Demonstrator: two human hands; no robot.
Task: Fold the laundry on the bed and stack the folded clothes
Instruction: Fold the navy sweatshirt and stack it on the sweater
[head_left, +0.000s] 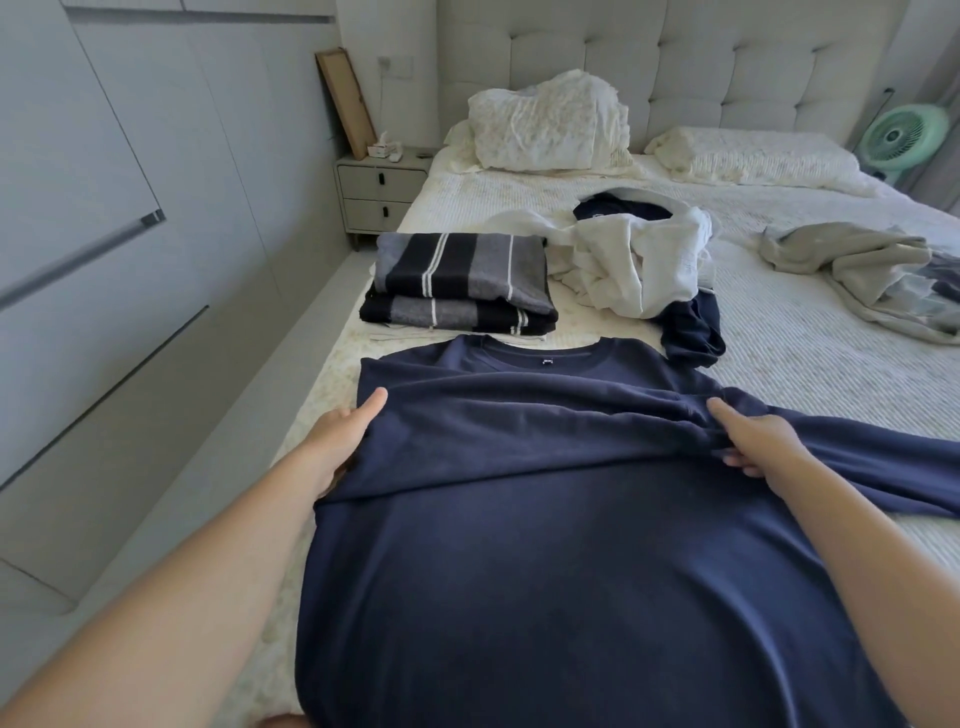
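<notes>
Plainly the navy sweatshirt (571, 545) lies flat on the bed (779, 322); soft, limp; left hand (340, 441) grips its side fold, right hand (753, 444) seemingly pinches the sleeve seam; best held at edges.

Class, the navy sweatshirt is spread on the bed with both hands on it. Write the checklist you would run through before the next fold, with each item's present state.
1. Navy sweatshirt lies flat, collar away from the person: ok.
2. One sleeve folded across the chest: ok.
3. Other sleeve folded in: not ok, it trails off to the right.
4. Left hand holds the sweatshirt's left edge: ok.
5. Right hand pinches fabric at the sleeve: ok.
6. Striped folded stack ready beyond the collar: ok.
</notes>
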